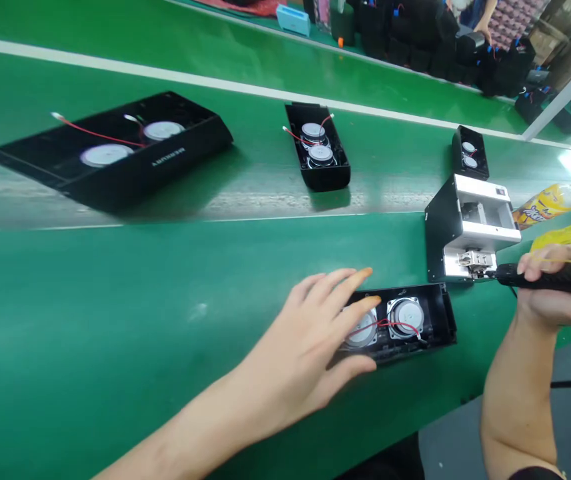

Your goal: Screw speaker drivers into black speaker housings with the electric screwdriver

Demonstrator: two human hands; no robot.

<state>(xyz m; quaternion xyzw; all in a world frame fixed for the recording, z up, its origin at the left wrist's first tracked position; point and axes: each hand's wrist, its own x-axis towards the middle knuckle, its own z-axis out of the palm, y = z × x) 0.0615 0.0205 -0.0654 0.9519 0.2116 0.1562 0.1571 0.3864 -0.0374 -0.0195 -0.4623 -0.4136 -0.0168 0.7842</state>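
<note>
My left hand point(318, 333) lies with its fingers stretched out over the left end of a black speaker housing point(422, 323), which holds two round silver drivers and a red wire and sits near the green table's front edge. My right hand point(558, 283) is closed round a black and yellow electric screwdriver point(540, 277), held level. The screwdriver's tip touches the front of a black and silver screw feeder box point(468, 227) just behind the housing.
Three more black speaker housings lie on the green conveyor belt point(215, 193): a large one point(115, 150) at left, one point(319, 147) in the middle, a small one point(470, 152) at right. A yellow bottle point(550, 200) lies beside the feeder. Another person works among black parts at the far back.
</note>
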